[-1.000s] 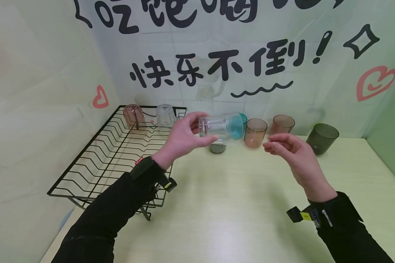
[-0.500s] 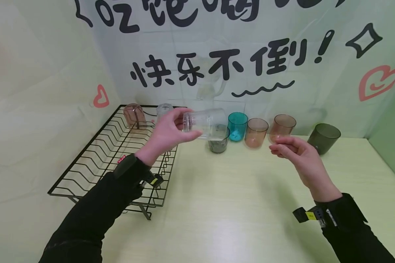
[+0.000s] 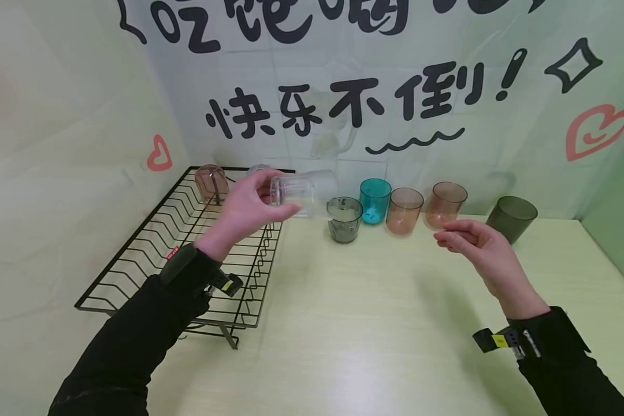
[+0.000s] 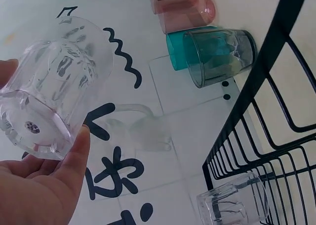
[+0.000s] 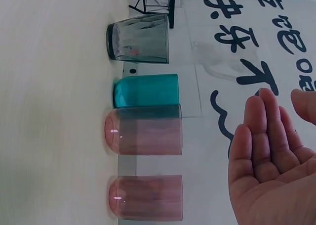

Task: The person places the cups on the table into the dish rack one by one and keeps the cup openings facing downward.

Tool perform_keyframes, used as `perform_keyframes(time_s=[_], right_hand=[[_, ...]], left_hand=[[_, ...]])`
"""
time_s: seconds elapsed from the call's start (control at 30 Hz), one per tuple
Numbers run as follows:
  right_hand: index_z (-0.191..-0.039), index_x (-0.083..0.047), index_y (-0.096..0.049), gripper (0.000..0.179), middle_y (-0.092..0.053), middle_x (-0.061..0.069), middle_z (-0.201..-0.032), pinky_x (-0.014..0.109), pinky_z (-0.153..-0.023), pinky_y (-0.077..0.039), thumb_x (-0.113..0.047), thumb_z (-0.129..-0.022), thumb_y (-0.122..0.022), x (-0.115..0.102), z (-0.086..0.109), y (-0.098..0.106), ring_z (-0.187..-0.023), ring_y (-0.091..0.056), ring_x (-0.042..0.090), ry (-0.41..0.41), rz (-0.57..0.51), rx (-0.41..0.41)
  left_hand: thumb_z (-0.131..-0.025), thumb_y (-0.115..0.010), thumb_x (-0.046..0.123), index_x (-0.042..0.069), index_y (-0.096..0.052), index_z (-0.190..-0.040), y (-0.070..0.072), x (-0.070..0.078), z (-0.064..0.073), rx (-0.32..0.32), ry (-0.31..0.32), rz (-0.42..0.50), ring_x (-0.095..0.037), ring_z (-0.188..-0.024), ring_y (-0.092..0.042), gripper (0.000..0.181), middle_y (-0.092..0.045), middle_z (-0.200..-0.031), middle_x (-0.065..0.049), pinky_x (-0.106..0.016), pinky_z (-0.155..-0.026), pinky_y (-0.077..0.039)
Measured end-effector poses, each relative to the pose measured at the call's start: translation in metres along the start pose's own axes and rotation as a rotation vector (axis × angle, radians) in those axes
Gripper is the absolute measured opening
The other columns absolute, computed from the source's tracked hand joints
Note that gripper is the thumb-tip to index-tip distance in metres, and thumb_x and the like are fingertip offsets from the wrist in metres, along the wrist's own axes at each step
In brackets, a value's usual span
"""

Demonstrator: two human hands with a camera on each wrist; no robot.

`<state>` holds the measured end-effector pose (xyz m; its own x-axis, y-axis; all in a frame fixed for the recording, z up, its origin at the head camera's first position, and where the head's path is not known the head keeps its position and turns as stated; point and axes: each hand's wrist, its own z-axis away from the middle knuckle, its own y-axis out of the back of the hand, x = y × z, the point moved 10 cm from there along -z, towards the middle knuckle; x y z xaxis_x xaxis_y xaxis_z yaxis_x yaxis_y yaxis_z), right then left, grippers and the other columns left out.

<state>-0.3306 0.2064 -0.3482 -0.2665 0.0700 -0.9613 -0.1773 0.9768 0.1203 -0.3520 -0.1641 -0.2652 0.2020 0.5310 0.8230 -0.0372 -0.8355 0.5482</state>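
Note:
In the head view my left hand (image 3: 244, 208) grips a clear glass (image 3: 307, 192) by its base end, above the right edge of the black wire rack (image 3: 151, 231). The glass lies on its side with its mouth to the right. The left wrist view shows my thumb and fingers around the faceted base of this glass (image 4: 44, 96). My right hand (image 3: 481, 254) is held in the air in front of the pink glasses, with nothing in it. Its fingers are nearly straight in the right wrist view.
On the rack's back end stand an upturned pink glass (image 3: 211, 182) and a clear one (image 4: 232, 200), mostly behind my left hand. Along the wall are a grey glass (image 3: 345, 219), a teal glass (image 3: 375, 201), two pink glasses (image 3: 404, 211) and a tilted dark glass (image 3: 511, 219).
My left hand has carried the clear glass leftward, from in front of the teal glass to the rack's edge. My right hand has drifted slightly right and down.

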Motion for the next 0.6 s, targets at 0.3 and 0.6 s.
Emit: perform_keyframes(time_s=[0.3, 0.6], right_hand=[[-0.115, -0.007, -0.064, 0.017, -0.072, -0.009, -0.103, 0.014, -0.082, -0.051, -0.008, -0.098, -0.062, 0.004, 0.000, 0.009, -0.094, -0.067, 0.005, -0.031, 0.093, -0.005], [-0.115, -0.008, -0.062, 0.017, -0.071, -0.011, -0.103, 0.012, -0.083, -0.049, -0.011, -0.099, -0.061, 0.006, 0.002, 0.015, -0.095, -0.067, 0.003, -0.053, 0.155, -0.006]], left_hand=[[-0.079, -0.083, 0.025, 0.007, -0.052, -0.138, 0.018, -0.010, -0.001, 0.038, 0.006, -0.064, -0.026, -0.106, -0.059, 0.070, -0.061, -0.120, -0.012, -0.040, -0.089, -0.052], [-0.082, -0.081, 0.028, 0.002, -0.045, -0.143, 0.037, -0.030, -0.005, 0.065, 0.081, -0.116, -0.029, -0.107, -0.056, 0.075, -0.058, -0.123, -0.016, -0.039, -0.086, -0.052]])
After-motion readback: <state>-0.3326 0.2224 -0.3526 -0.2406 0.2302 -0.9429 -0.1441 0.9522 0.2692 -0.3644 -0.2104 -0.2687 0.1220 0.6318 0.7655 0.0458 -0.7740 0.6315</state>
